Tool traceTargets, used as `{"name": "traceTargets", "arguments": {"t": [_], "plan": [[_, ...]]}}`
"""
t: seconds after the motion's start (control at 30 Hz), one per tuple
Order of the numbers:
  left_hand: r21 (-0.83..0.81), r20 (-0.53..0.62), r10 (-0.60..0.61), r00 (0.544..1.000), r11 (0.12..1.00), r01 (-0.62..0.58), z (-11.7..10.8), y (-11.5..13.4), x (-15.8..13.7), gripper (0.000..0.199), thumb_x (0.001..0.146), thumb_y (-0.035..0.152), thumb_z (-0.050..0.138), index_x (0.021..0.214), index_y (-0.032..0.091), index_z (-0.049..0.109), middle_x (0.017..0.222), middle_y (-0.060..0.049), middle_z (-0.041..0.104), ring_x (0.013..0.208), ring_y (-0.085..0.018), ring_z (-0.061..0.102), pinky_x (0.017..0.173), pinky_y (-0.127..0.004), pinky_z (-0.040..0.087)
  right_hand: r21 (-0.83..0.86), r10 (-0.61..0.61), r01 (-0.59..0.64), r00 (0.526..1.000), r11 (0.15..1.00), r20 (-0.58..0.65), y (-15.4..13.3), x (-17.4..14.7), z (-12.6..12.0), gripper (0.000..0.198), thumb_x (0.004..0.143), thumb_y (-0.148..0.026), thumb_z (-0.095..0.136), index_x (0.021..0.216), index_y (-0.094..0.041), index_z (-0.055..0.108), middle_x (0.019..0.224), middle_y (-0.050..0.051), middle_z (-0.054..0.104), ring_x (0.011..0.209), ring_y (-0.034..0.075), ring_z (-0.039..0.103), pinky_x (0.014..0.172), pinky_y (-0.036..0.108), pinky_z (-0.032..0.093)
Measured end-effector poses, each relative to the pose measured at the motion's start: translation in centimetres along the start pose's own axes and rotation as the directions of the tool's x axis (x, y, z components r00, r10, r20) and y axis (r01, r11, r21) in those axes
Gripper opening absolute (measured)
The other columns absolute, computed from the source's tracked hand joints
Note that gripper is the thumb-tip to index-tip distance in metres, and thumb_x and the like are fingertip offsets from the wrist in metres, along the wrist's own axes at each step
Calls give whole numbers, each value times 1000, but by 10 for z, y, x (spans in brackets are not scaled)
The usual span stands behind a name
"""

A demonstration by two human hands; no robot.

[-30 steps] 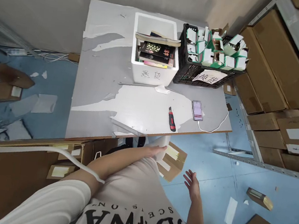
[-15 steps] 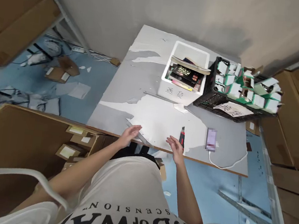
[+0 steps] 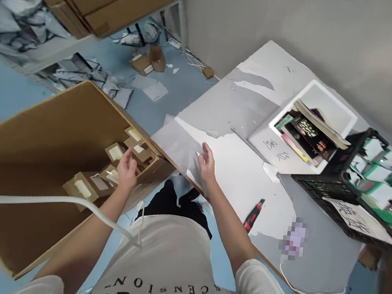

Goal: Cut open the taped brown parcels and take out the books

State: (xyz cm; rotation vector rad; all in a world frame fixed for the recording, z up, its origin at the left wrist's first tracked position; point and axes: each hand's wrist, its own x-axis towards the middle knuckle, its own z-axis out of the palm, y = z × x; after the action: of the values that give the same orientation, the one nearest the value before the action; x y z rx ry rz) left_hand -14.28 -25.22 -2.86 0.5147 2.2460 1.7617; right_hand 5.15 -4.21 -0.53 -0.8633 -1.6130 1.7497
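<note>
Several small parcels (image 3: 106, 176) lie in the big carton (image 3: 39, 147) under the left hand (image 3: 126, 172), fingers apart, none lifted yet; right hand (image 3: 207, 163) rests spread on the table (image 3: 243, 172).

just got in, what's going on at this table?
A person stands between a table and a big open carton. The left hand reaches into the carton, over small brown parcels with white labels; whether it grips one cannot be told. The right hand rests open on the table edge, on torn white paper. Farther along the table lie a red knife and a phone on a cable, with a white bin of books and a black crate of small boxes behind.
</note>
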Motion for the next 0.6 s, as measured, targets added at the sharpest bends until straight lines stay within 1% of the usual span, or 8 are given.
{"name": "traceTargets", "arguments": {"t": [0.1, 0.17, 0.23, 0.37, 0.47, 0.53, 0.6], "plan": [[80, -126, -9, 992, 997, 19, -42, -22, -2, 77, 79, 70, 48, 135, 17, 45, 141, -16, 46, 132, -28, 42, 110, -42, 33, -54, -61, 71, 986, 996, 154, 2, 14, 37, 80, 78, -69, 52, 141, -22, 39, 149, 9, 37, 137, 25, 35, 111, 43, 31], [103, -199, -22, 980, 994, 43, -68, -32, -8, 76, 81, 69, 45, 136, 17, 43, 141, -16, 46, 132, -27, 43, 111, -42, 33, -86, -89, 111, 970, 990, 228, 3, 18, 60, 81, 77, -70, 52, 141, -22, 39, 149, 9, 39, 137, 25, 36, 111, 43, 31], [106, -268, -34, 963, 992, 65, -95, -40, -15, 75, 82, 68, 44, 136, 17, 43, 141, -16, 45, 132, -28, 42, 111, -43, 32, -100, -85, 118, 954, 988, 287, 4, 19, 84, 82, 76, -71, 53, 141, -22, 40, 148, 9, 39, 136, 26, 37, 112, 43, 30], [116, -385, -69, 920, 986, 122, -153, -57, -31, 73, 83, 67, 44, 136, 17, 44, 141, -16, 45, 132, -29, 41, 111, -44, 32, -114, -51, 103, 920, 988, 389, 7, 18, 138, 84, 74, -71, 55, 140, -21, 40, 147, 10, 41, 136, 26, 37, 111, 44, 31], [105, -460, -104, 882, 980, 171, -200, -75, -40, 72, 84, 66, 44, 136, 16, 44, 141, -17, 46, 132, -28, 42, 110, -43, 34, -133, -47, 117, 895, 984, 444, 11, 13, 184, 86, 73, -71, 56, 141, -21, 40, 148, 9, 40, 137, 26, 35, 114, 43, 28], [85, -495, -118, 861, 979, 183, -230, -89, -42, 71, 84, 65, 44, 135, 16, 44, 140, -16, 47, 131, -28, 43, 110, -42, 34, -156, -48, 134, 885, 978, 463, 15, 9, 215, 86, 74, -71, 56, 141, -20, 40, 148, 9, 40, 138, 26, 34, 115, 42, 26], [65, -508, -125, 853, 981, 182, -257, -102, -43, 71, 83, 65, 46, 134, 16, 45, 139, -16, 47, 132, -27, 43, 110, -41, 34, -186, -52, 159, 876, 969, 480, 19, 6, 243, 82, 77, -68, 55, 140, -19, 41, 147, 9, 40, 137, 25, 35, 115, 41, 26]]}}
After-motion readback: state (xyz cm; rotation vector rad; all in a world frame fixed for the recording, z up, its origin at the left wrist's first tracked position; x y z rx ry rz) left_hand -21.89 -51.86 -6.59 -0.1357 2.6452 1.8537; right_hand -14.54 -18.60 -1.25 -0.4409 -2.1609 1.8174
